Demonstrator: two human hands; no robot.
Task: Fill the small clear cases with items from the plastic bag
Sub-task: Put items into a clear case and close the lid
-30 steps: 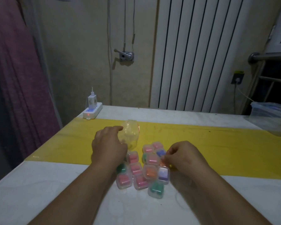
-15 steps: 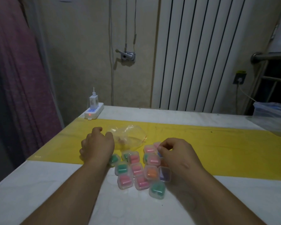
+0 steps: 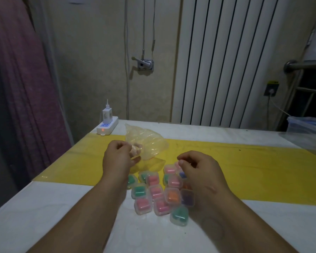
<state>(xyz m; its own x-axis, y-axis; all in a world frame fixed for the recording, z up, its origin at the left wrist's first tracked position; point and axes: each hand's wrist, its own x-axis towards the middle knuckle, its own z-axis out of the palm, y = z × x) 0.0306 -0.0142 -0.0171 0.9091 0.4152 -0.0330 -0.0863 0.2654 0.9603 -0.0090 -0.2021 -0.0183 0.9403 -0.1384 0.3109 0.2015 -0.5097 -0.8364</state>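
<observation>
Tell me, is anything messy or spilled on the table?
Nothing is spilled. The little clear cases sit in a jumbled cluster, some tilted, not in rows. The plastic bag is crumpled, held by the left hand. That is all.

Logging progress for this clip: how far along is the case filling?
Looks mostly done: the clear cases clustered on the table already hold coloured items. In hand: left hand grips the plastic bag; right hand hovers curled over the cases. Left: some pale items in the bag.

We stretch both bare forearms forward: our left hand (image 3: 117, 157) is curled into a pinch, and our right hand (image 3: 199, 168) hovers with fingers bent, thumb meeting forefinger.
</observation>
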